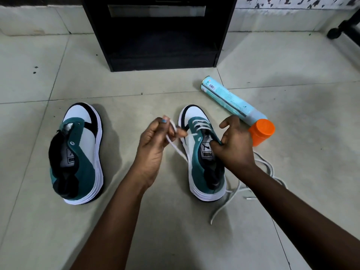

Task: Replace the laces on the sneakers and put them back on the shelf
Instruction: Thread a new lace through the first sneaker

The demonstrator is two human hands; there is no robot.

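Nearest, loose grey laces (266,168) lie on the floor (39,211) beside the right shoe's heel. Right shoe (200,172), mid-floor, partly laced in white; right hand (233,145) grips its tongue edge, fingers curled. Left hand (155,139) pinches the white lace (178,151) end just left of that shoe. Left shoe (81,152), unlaced, stands well apart. Beyond, a spray can (231,101) lies on its side. Farthest, the black shelf (155,39).

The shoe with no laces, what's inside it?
Inside the unlaced sneaker you can see a dark lining and a grey insole with a printed logo. The toe end of the inside is hidden under the green tongue.
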